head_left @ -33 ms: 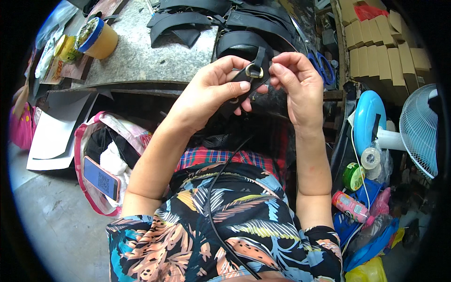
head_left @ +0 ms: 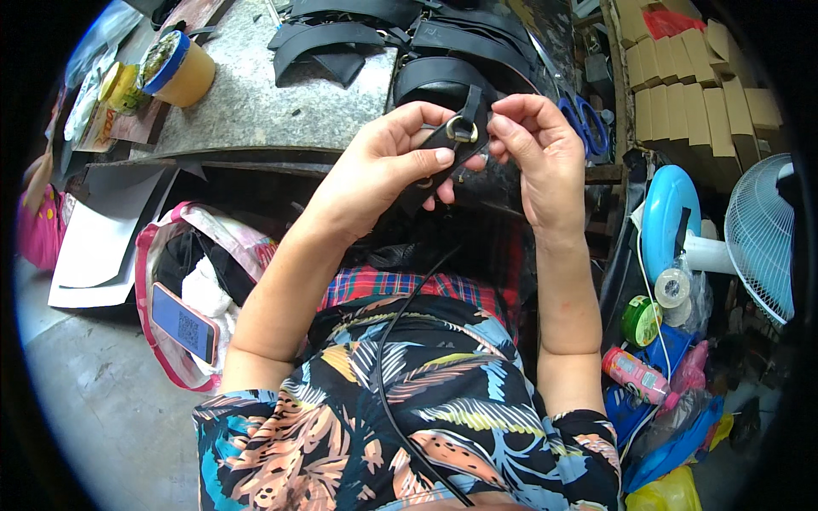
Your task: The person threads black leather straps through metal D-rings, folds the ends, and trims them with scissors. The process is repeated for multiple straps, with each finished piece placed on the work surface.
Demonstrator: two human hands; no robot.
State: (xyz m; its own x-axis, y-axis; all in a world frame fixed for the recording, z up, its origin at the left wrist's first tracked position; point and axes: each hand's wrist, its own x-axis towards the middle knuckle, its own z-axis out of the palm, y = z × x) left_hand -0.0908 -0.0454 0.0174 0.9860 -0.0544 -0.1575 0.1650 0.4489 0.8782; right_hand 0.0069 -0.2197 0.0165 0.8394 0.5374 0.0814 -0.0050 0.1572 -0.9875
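Note:
My left hand (head_left: pixel 396 157) is closed on a black leather-like strap (head_left: pixel 438 170), its thumb lying across the top. A round metal ring (head_left: pixel 461 129) sits on the strap, and a narrow black loop (head_left: pixel 471 104) passes through it. Just to the right of the strap, the thumb and forefinger of my right hand (head_left: pixel 537 145) are pinched together. Whatever is between those fingertips is too small or hidden to name. Beyond my hands, several similar black straps (head_left: pixel 341 38) lie in stacks on the worktable.
The stone-topped worktable (head_left: pixel 247 77) carries a blue-rimmed tub (head_left: pixel 189 72) and a yellow-lidded jar (head_left: pixel 122 89). Blue-handled scissors (head_left: pixel 585 123) lie at right. A fan (head_left: pixel 758 238) and cardboard boxes (head_left: pixel 690 102) stand farther right. A phone (head_left: pixel 184 322) rests on an open bag (head_left: pixel 149 247).

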